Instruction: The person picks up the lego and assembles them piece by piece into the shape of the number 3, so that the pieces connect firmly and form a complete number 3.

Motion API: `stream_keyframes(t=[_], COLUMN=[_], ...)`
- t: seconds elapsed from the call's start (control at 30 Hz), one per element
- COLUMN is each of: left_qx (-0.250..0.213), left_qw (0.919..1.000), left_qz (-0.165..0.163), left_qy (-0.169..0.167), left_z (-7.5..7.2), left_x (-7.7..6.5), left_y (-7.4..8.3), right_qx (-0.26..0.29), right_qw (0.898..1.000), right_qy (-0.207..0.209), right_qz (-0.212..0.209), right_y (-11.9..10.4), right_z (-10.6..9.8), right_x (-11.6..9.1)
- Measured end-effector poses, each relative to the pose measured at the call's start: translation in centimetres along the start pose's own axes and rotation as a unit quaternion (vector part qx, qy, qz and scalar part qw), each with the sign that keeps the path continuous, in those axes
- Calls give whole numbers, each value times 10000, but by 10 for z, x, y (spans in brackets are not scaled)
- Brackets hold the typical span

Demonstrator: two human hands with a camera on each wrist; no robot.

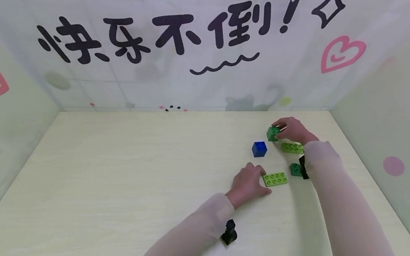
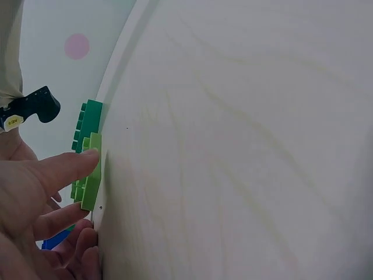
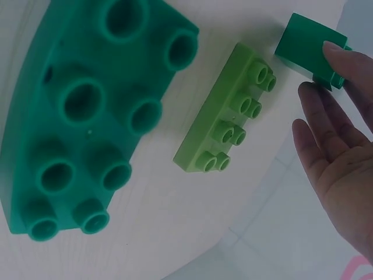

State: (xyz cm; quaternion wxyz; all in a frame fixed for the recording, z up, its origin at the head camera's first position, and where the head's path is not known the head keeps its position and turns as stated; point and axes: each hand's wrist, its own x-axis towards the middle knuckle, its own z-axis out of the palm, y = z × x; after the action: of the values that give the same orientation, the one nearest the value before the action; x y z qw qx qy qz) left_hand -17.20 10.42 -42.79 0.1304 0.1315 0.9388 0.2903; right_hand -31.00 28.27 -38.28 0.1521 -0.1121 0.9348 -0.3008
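Observation:
At the back right of the table, my right hand [image 1: 293, 130] pinches a small green toy brick [image 1: 272, 134]; the thumb lies on its face in the right wrist view. My left hand [image 1: 247, 182] is spread around the near end of a flat light green brick [image 1: 276, 178] with two rows of studs. Its index fingertip is right at one edge, and the thumb lies just off the opposite side. The left wrist view shows this light green brick [image 2: 92, 175] between thumb and finger.
A blue brick [image 1: 259, 149] stands between the hands. Below the right hand lie another light green brick [image 1: 291, 148] and a darker green brick [image 1: 295, 169], partly hidden by the right wrist's black camera [image 1: 303, 167]. Printed cloth walls [image 1: 181, 70] border the table [image 1: 128, 170].

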Motion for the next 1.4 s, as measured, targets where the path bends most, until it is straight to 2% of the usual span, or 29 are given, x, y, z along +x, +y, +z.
stream_keyframes(t=[0.23, 0.77, 1.4], left_qx=[203, 120, 82], left_qw=[9997, 9996, 9996], left_qz=[-17, -36, -63], left_qy=[137, 271, 267], left_z=[4, 6, 5], left_x=[3, 4, 4], left_y=[-1, -3, -3], right_qx=[95, 108, -123], right_qw=[9999, 9997, 9996], right_qy=[52, 198, 199], right_qz=[65, 95, -127], right_y=[0, 3, -11], right_z=[1, 0, -18], right_x=[0, -1, -27])
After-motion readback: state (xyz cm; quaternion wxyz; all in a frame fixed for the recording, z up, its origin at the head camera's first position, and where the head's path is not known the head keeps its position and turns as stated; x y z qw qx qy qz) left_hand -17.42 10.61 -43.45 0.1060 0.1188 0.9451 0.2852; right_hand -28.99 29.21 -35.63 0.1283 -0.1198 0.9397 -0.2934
